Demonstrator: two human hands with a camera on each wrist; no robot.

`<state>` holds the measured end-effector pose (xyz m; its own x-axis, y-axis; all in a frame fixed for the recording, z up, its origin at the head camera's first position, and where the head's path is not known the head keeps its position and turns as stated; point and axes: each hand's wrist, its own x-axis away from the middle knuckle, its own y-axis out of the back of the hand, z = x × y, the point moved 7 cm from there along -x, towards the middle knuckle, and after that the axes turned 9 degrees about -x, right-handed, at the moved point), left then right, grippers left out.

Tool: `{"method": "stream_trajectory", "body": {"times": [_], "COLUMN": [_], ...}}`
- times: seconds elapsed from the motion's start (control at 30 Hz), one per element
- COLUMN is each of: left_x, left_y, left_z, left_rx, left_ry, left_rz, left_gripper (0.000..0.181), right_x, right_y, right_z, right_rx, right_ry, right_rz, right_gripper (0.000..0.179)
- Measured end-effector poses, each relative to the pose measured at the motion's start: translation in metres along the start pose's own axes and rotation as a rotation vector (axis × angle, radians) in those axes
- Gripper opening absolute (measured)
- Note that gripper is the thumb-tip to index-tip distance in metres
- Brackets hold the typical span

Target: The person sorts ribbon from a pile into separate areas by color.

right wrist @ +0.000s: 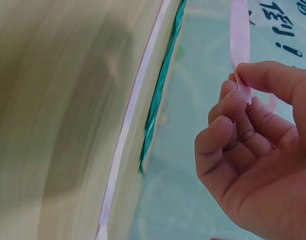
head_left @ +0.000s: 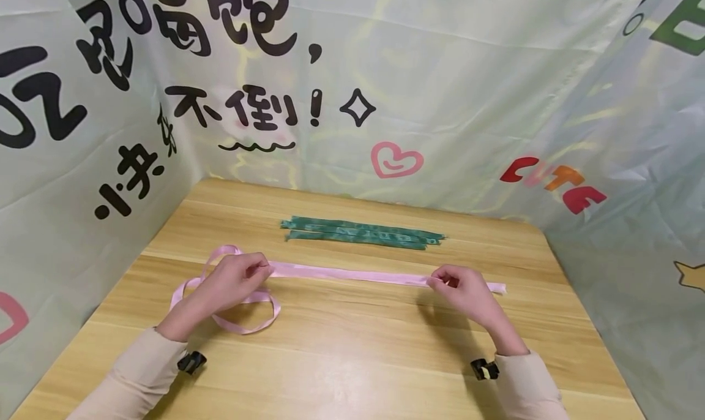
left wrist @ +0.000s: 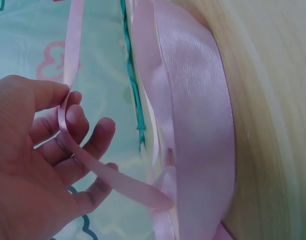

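A pink satin ribbon [head_left: 341, 274] stretches between the two hands, raised above the table. My left hand [head_left: 237, 279] pinches it between thumb and forefinger; in the left wrist view the ribbon [left wrist: 73, 45] bends past the pinch and hangs down across the other fingers. At its other end, my right hand [head_left: 465, 291] pinches it, and the ribbon's cut tip [right wrist: 245, 95] shows just below the thumb. On the table lies a pink strip [right wrist: 124, 130], its end [head_left: 498, 288] showing beyond the right hand. Loose pink loops [head_left: 248, 328] of ribbon lie around the left hand.
Several dark green ribbon strips [head_left: 363, 233] lie side by side toward the back of the wooden table [head_left: 341, 359]. A printed cloth [head_left: 468, 89] with lettering and a pink heart hangs behind and along both sides. Each sleeve carries a black wrist mount [head_left: 193, 362].
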<state>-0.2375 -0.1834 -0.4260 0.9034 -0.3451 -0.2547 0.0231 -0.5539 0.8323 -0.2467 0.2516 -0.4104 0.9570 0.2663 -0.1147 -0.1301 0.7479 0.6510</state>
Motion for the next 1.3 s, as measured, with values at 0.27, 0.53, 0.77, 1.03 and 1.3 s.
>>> {"method": "stream_trajectory", "body": {"times": [0.27, 0.53, 0.77, 1.03, 1.3], "left_x": [-0.003, -0.003, -0.003, -0.003, -0.006], "left_y": [0.004, 0.004, 0.001, -0.003, -0.008], "left_z": [0.005, 0.014, 0.024, 0.038, 0.044], "left_rx": [-0.056, -0.144, -0.141, -0.163, -0.18], "left_ry": [-0.003, 0.065, 0.142, 0.189, 0.187], "left_rz": [-0.043, -0.056, -0.042, -0.028, -0.008], "left_gripper": [0.016, 0.014, 0.014, 0.012, 0.018], "right_x": [0.008, 0.012, 0.016, 0.018, 0.021], "right_y": [0.017, 0.027, 0.028, 0.028, 0.025], "right_z": [-0.018, -0.026, -0.04, -0.056, -0.065], "right_rx": [0.033, 0.041, 0.047, 0.078, 0.07], "right_ry": [-0.078, -0.092, -0.161, -0.206, -0.275], "right_rz": [-0.024, -0.032, -0.017, -0.004, 0.024], "right_gripper": [0.017, 0.02, 0.021, 0.017, 0.019]}}
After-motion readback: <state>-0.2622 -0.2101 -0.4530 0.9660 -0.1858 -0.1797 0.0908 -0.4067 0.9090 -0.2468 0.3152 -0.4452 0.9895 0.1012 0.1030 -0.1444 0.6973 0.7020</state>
